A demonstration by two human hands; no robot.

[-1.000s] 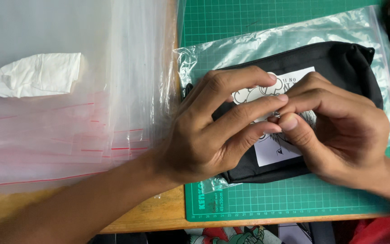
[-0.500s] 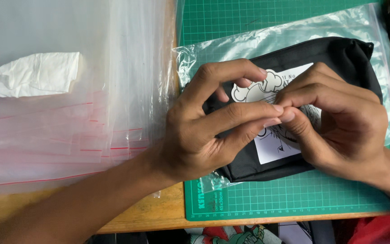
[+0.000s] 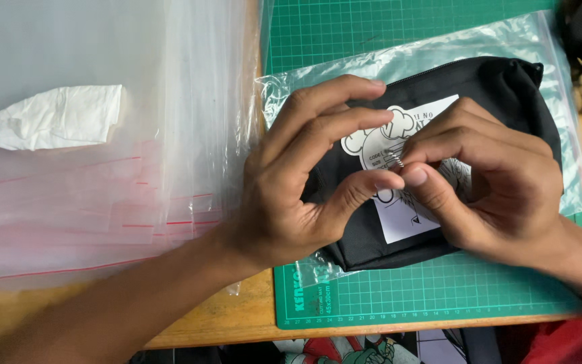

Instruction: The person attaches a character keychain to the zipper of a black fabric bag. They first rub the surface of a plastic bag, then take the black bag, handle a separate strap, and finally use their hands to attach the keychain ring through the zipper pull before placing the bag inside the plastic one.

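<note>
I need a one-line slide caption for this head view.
Left hand and right hand pinch a small metal piece over a black pouch on a clear bag on a green cutting mat.

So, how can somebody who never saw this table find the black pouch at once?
Look at the green cutting mat on the right. On it lies a clear plastic bag; the black pouch sits inside, under both hands. Only it is black with a white printed label.

Black pouch with white label (black drawing), green gridded mat, red-striped clear bags.
</note>
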